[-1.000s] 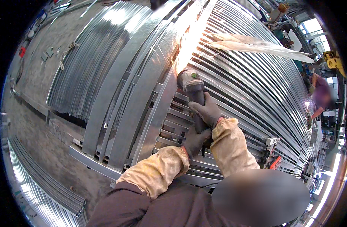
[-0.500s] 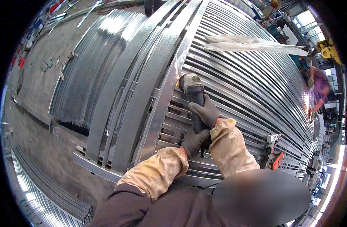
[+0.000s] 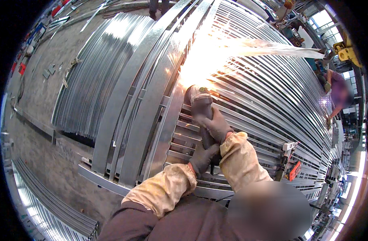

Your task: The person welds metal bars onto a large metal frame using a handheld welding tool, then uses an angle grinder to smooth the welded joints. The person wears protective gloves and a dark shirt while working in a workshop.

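Both gloved hands are wrapped round an angle grinder (image 3: 201, 107). My right hand (image 3: 218, 126) grips its body behind the head, and my left hand (image 3: 203, 158) holds the rear of the handle. The grinder's head meets the inner edge of a flat metal bar (image 3: 168, 126), beside a frame of parallel metal slats (image 3: 248, 92). A big bright burst of sparks sprays away from the disc over the far slats and hides the contact point. The grinder's cord runs down past my left hand.
A stack of metal strips (image 3: 99, 80) lies to the left, more long profiles (image 3: 55, 201) at the lower left. A red-orange tool (image 3: 295, 171) and a clamp (image 3: 289, 146) sit at right. Another person (image 3: 340, 94) works at the far right near a small bright glow.
A small spark at the disc has grown into a large spray. The grinder and both hands have shifted slightly toward me, and the grinder's head has tilted. The person at right has moved slightly.
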### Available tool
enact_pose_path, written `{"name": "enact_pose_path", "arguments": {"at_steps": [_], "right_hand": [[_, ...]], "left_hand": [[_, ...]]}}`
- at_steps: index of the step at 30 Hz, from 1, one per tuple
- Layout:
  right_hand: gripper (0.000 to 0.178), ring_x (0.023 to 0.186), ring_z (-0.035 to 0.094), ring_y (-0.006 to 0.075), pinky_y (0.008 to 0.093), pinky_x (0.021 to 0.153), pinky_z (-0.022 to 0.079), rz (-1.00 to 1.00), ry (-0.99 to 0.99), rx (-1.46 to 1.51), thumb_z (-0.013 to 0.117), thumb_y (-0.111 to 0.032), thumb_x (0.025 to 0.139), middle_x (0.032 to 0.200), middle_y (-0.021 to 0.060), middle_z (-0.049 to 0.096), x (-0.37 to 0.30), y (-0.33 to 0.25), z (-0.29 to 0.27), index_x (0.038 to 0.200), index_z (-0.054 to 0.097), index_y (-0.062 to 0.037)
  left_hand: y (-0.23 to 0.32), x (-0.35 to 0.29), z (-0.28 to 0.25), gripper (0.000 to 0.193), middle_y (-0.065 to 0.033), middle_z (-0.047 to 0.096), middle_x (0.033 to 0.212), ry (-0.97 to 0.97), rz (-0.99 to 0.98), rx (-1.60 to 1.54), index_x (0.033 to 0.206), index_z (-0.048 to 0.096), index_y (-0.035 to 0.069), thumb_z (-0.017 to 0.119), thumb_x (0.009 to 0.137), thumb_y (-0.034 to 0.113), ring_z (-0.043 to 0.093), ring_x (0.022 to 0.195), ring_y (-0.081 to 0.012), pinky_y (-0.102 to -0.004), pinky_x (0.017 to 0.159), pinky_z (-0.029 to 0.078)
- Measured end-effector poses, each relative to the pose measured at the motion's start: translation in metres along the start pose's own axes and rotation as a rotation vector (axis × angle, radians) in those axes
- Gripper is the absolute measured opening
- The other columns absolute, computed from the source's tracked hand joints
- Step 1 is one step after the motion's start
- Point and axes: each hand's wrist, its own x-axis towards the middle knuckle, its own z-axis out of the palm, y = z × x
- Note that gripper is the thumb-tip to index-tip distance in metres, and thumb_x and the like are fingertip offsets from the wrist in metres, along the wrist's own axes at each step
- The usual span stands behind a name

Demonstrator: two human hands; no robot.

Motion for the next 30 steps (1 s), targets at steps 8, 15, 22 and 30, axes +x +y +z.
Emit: {"name": "enact_pose_path", "arguments": {"at_steps": [8, 15, 22, 30], "right_hand": [[0.079, 0.096, 0.067, 0.0233, 0.0364, 0.086, 0.054, -0.029, 0.013, 0.026, 0.079, -0.044, 0.083, 0.112, 0.0161, 0.066, -0.009, 0.003, 0.01, 0.137, 0.048, 0.0031], [0.076, 0.098, 0.068, 0.0246, 0.0373, 0.086, 0.055, 0.017, 0.026, 0.023, 0.08, -0.042, 0.082, 0.112, 0.0167, 0.069, -0.009, 0.002, 0.012, 0.136, 0.049, 0.0024], [0.074, 0.091, 0.065, 0.0198, 0.0356, 0.081, 0.054, -0.055, 0.078, 0.05, 0.08, -0.046, 0.082, 0.106, 0.0137, 0.067, 0.034, 0.007, 0.005, 0.131, 0.053, 0.0031], [0.073, 0.088, 0.065, 0.02, 0.0367, 0.08, 0.054, -0.072, 0.11, 0.067, 0.081, -0.045, 0.083, 0.104, 0.0117, 0.068, 0.036, 0.019, 0.006, 0.129, 0.055, 0.0045]], "left_hand": [[-0.001, -0.014, -0.004, 0.045, -0.0015, 0.07, 0.104, -0.011, -0.039, 0.071, 0.126, 0.062, 0.009, 0.075, 0.092, 0.034, 0.069, 0.08, -0.0154, -0.0288, 0.069, 0.057], [0.003, -0.011, -0.002, 0.041, -0.0018, 0.07, 0.098, -0.037, -0.022, 0.047, 0.122, 0.064, 0.009, 0.074, 0.092, 0.034, 0.069, 0.079, -0.0146, -0.0285, 0.062, 0.056], [0.005, 0.028, -0.024, 0.043, -0.0053, 0.07, 0.107, -0.042, -0.097, -0.038, 0.125, 0.062, 0.003, 0.075, 0.091, 0.027, 0.071, 0.088, -0.0165, -0.0309, 0.073, 0.06], [0.012, 0.024, -0.015, 0.049, -0.0047, 0.07, 0.104, -0.036, -0.039, -0.042, 0.128, 0.061, 0.005, 0.077, 0.09, 0.032, 0.069, 0.088, -0.0164, -0.033, 0.074, 0.059]]}}
